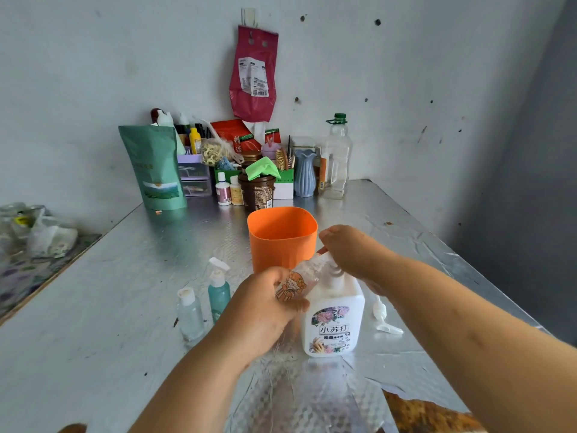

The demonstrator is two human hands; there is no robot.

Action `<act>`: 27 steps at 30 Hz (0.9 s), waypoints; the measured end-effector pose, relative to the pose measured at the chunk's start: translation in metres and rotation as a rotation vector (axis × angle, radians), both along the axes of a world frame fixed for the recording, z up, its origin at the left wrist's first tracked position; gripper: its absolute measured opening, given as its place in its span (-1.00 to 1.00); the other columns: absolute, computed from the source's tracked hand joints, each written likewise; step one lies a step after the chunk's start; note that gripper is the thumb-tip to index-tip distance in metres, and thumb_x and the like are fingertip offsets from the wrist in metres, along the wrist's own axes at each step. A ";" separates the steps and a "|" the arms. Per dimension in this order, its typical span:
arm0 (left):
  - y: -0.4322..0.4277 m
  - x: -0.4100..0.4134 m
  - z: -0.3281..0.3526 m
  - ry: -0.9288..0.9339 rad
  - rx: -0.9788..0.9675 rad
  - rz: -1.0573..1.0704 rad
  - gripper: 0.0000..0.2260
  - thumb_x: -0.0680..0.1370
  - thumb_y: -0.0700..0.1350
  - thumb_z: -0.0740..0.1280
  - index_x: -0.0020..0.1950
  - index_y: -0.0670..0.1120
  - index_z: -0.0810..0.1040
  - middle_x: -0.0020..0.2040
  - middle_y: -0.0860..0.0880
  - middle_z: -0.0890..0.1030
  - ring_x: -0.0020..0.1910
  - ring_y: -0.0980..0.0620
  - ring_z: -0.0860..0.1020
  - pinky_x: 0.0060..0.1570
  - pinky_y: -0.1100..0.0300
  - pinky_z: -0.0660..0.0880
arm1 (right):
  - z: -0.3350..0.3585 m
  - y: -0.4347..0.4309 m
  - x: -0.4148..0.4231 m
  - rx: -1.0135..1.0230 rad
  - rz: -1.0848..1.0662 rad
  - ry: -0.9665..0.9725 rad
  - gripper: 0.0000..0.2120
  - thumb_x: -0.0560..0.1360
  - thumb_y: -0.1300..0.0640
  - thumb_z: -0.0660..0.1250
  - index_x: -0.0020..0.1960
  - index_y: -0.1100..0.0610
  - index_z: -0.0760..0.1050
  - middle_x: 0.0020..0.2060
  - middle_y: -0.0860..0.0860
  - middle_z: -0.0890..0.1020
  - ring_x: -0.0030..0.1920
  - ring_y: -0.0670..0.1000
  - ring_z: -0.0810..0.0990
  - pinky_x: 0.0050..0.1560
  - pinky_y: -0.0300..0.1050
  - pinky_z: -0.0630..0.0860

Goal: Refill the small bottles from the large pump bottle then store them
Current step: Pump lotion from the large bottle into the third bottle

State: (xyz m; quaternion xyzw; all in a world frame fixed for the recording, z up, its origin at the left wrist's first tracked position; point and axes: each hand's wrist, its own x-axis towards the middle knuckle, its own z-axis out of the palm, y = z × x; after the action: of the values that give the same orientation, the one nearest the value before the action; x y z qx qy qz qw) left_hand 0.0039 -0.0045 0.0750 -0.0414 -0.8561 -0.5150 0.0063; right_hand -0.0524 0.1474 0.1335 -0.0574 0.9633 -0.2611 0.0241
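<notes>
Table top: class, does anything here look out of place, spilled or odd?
A loose white pump top lies on its side on the table, right of the large pump bottle, fitted to no bottle. The teal small bottle stands with its flip cap hinged open.

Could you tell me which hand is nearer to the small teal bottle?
Left. The left hand, gripping the sticker bottle, is beside the teal bottle; the right hand is farther right, atop the pump bottle.

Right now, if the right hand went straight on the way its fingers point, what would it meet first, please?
Probably the orange container, at its right wall, just beyond the right hand, though depth is unclear.
</notes>
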 end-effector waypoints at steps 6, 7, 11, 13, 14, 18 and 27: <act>0.004 -0.001 0.001 0.004 0.000 0.019 -0.71 0.43 -0.14 0.52 0.11 0.02 0.60 0.09 0.07 0.68 0.11 0.02 0.62 0.20 -0.06 0.51 | 0.003 0.002 0.002 0.003 -0.004 0.009 -0.70 0.61 0.32 0.05 0.25 0.40 0.43 0.19 0.33 0.51 0.21 0.29 0.49 0.20 0.09 0.46; 0.004 -0.001 0.001 0.006 -0.003 0.023 -0.73 0.43 -0.15 0.52 0.09 0.02 0.60 0.06 0.07 0.68 0.09 0.02 0.62 0.18 -0.06 0.51 | 0.003 0.002 0.003 0.006 -0.004 0.010 -0.70 0.61 0.32 0.05 0.25 0.40 0.43 0.19 0.33 0.51 0.21 0.29 0.49 0.20 0.08 0.45; 0.004 0.000 0.002 0.012 -0.031 0.022 -0.74 0.45 -0.14 0.50 0.10 0.02 0.60 0.05 0.08 0.68 0.08 0.04 0.62 0.14 0.06 0.52 | 0.002 0.001 0.002 0.009 -0.005 0.018 -0.70 0.61 0.32 0.04 0.24 0.39 0.43 0.18 0.33 0.51 0.20 0.29 0.49 0.19 0.08 0.46; 0.003 0.001 0.003 0.011 -0.036 0.019 -0.71 0.45 -0.14 0.50 0.15 0.01 0.59 0.09 0.09 0.67 0.10 0.06 0.61 0.14 0.09 0.51 | 0.002 0.001 0.001 -0.006 -0.012 0.016 -0.70 0.61 0.32 0.04 0.24 0.39 0.43 0.18 0.33 0.51 0.20 0.29 0.49 0.19 0.09 0.46; 0.003 0.000 0.003 0.010 -0.036 0.019 -0.70 0.45 -0.13 0.50 0.17 0.02 0.59 0.10 0.10 0.66 0.10 0.07 0.61 0.15 0.08 0.51 | 0.001 0.001 0.000 -0.016 -0.016 0.014 -0.70 0.61 0.32 0.04 0.24 0.39 0.43 0.18 0.33 0.51 0.20 0.29 0.49 0.20 0.09 0.46; 0.003 -0.001 0.003 0.015 -0.043 0.016 -0.70 0.45 -0.13 0.51 0.15 0.04 0.59 0.08 0.12 0.67 0.08 0.09 0.61 0.16 0.05 0.52 | 0.000 0.000 -0.003 -0.017 -0.015 0.004 -0.70 0.62 0.31 0.03 0.25 0.38 0.43 0.18 0.32 0.52 0.20 0.28 0.50 0.19 0.08 0.47; 0.003 -0.001 0.000 -0.006 -0.063 0.021 -0.57 0.44 -0.06 0.51 0.29 0.01 0.54 0.26 0.06 0.60 0.22 0.04 0.56 0.26 -0.02 0.48 | -0.003 -0.003 0.000 -0.094 -0.053 -0.007 -0.68 0.63 0.28 -0.01 0.24 0.35 0.43 0.17 0.32 0.51 0.19 0.29 0.49 0.18 0.08 0.45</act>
State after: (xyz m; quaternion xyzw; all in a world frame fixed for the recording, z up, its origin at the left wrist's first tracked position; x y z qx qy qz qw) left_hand 0.0032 -0.0018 0.0750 -0.0310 -0.8725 -0.4876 0.0081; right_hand -0.0526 0.1439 0.1304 -0.0322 0.9511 -0.3066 0.0179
